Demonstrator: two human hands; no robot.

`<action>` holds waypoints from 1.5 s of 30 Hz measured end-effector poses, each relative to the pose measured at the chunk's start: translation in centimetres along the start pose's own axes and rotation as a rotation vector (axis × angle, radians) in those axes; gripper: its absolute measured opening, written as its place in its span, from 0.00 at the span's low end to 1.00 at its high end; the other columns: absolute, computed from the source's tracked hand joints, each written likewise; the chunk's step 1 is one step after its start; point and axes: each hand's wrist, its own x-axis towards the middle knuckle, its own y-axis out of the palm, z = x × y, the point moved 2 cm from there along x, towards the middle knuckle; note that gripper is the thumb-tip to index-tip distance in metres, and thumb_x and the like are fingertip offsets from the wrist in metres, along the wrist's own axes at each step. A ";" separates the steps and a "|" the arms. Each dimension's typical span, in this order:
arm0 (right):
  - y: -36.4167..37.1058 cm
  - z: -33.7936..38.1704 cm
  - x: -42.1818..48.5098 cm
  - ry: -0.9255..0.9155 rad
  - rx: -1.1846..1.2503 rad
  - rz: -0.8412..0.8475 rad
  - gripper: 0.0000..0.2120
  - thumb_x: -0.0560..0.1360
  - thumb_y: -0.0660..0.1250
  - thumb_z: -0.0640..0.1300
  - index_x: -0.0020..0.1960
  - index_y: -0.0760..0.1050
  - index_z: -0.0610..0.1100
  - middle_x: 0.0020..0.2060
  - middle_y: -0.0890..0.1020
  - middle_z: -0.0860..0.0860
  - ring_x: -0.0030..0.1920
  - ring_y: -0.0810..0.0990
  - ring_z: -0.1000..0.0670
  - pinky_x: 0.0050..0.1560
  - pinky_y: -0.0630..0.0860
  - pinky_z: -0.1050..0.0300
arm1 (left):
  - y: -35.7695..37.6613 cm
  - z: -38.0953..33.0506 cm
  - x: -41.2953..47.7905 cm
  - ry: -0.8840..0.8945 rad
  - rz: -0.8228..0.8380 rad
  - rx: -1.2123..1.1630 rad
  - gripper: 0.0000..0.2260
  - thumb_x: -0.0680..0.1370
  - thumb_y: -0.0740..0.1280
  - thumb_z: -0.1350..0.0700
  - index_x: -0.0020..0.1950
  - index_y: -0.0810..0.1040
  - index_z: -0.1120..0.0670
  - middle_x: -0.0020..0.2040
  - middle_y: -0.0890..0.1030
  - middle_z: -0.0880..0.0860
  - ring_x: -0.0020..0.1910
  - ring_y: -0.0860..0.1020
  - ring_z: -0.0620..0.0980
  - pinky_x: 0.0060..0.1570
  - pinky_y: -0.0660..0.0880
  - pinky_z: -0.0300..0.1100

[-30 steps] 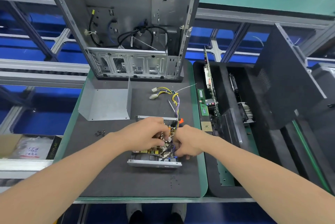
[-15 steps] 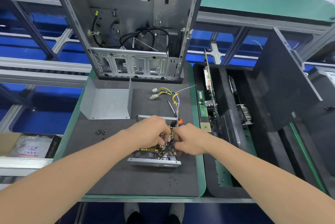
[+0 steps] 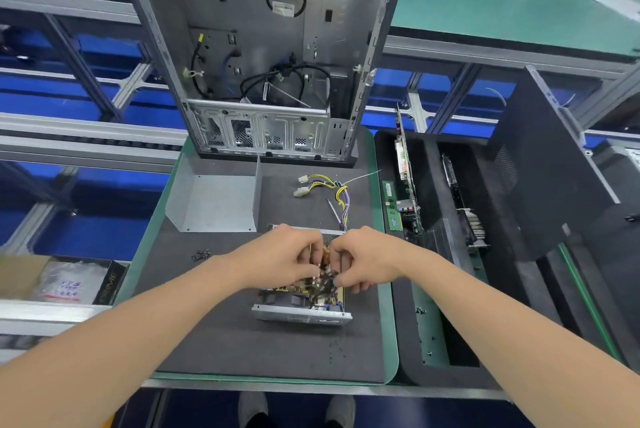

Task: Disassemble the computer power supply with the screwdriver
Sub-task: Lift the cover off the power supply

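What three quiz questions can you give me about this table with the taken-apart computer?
1. True or false: the metal cover lies to the left of the power supply.
2. Pick one: the left hand and the right hand are both working on: A, a keyboard; B, the power supply; C, a monitor.
3. Fill in the gap: the plugs at the end of the wire bundle are ____ in colour.

Key: 1 true; 2 B; 3 white.
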 end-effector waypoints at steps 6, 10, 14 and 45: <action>1.2 2.2 0.0 -0.122 -0.013 -0.018 0.05 0.77 0.70 0.52 0.49 0.81 0.51 0.35 0.85 0.50 0.33 0.85 0.53 0.43 0.84 0.52 | -1.8 3.1 -3.9 -0.063 0.243 0.114 0.04 0.75 0.75 0.48 0.42 0.82 0.45 0.38 0.83 0.42 0.39 0.80 0.39 0.40 0.76 0.34; 2.7 3.6 0.7 -0.144 -0.173 -0.160 0.09 0.79 0.67 0.56 0.50 0.84 0.54 0.29 0.78 0.62 0.33 0.77 0.62 0.43 0.78 0.55 | -1.6 3.7 -4.7 -0.066 0.229 0.126 0.04 0.77 0.74 0.50 0.44 0.80 0.45 0.41 0.82 0.43 0.41 0.78 0.40 0.45 0.76 0.38; 2.8 4.0 0.8 -0.116 -0.182 -0.129 0.12 0.78 0.65 0.59 0.48 0.82 0.54 0.29 0.80 0.56 0.35 0.77 0.58 0.45 0.82 0.48 | -1.1 3.1 -5.1 0.014 0.158 0.142 0.05 0.77 0.71 0.52 0.43 0.78 0.48 0.41 0.79 0.45 0.40 0.76 0.43 0.45 0.75 0.43; 5.0 3.7 -0.1 -0.367 -0.283 -0.143 0.06 0.81 0.62 0.49 0.47 0.65 0.55 0.33 0.75 0.52 0.36 0.72 0.48 0.38 0.68 0.50 | 1.5 4.6 -7.2 0.122 0.122 -0.041 0.04 0.85 0.60 0.51 0.50 0.69 0.45 0.47 0.73 0.42 0.43 0.71 0.42 0.45 0.68 0.36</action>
